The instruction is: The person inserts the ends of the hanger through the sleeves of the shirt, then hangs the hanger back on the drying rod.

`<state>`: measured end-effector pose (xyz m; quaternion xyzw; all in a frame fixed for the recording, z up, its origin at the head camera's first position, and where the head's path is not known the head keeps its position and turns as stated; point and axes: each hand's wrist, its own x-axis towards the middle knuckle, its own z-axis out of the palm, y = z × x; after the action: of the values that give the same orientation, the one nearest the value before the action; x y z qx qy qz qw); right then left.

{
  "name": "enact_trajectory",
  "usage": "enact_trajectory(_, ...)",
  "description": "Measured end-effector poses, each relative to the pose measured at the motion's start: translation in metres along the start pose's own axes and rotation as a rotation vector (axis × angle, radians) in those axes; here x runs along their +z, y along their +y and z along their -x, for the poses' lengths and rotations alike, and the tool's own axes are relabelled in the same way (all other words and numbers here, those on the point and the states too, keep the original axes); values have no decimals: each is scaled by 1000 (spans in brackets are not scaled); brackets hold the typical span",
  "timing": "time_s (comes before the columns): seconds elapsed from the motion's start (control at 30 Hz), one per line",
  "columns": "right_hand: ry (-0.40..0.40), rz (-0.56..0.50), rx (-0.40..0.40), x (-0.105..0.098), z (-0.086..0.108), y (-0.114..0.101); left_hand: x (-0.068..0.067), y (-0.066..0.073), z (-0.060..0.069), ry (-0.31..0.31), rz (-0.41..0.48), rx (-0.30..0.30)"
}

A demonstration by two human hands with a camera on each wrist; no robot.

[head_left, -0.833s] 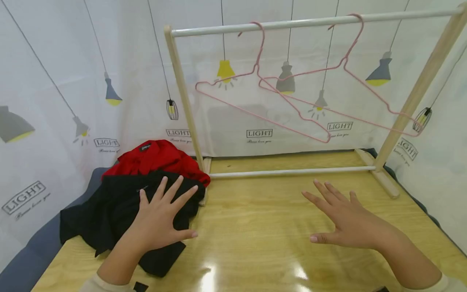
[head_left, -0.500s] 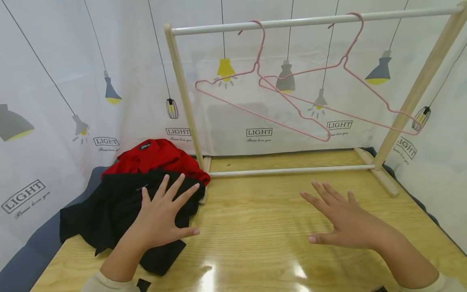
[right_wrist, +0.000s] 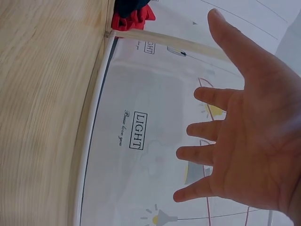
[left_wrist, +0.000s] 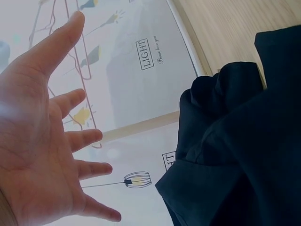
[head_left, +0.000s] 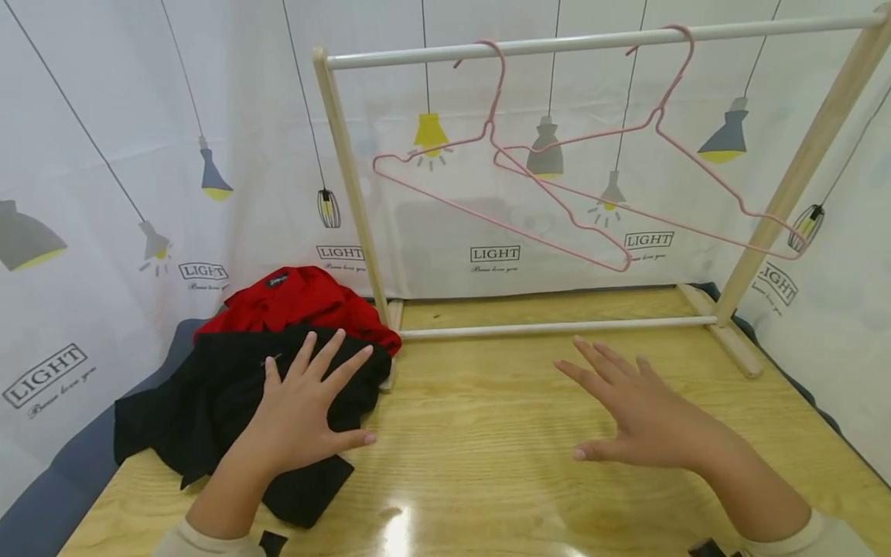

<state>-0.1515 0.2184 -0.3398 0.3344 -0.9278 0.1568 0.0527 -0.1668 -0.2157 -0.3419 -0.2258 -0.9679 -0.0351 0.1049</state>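
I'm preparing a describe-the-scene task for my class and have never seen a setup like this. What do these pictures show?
There is no machine here, just a person's bare left hand and right hand. The widest picture comes from a camera worn on the head, looking forward and down. The other two come from cameras worn on the wrists, each showing one hand close up.

On the wooden table stands a rack, with two pink hangers hanging from it. On the left, a black garment lies in front of a red garment. Behind is a white backdrop printed with lamps. Both hands have their fingers spread and hold nothing.
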Motion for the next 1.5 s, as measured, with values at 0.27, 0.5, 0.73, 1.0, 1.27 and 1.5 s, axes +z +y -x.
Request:
enact_trajectory(0.27, 30, 55, -107, 2, -24, -9, -2, -7, 5, 40, 44, -10)
enact_trajectory(0.5, 48, 72, -181, 7, -46, -19, -5, -15, 10, 94, 97, -9)
enact_trajectory(0.73, 126, 50, -256, 13, -59, -26, -10, -21, 15, 124, 120, -6)
enact_trajectory(1.0, 178, 10, -304, 28, -71, -34, -10, -36, 22, 225, 135, 24)
enact_trajectory(1.27, 156, -43, -308, 41, -88, -48, -12, -51, 32, 249, 182, -22)
enact_trajectory(1.5, 120, -91, -330, 51, -108, -62, -18, -61, 41, 281, 252, -76)
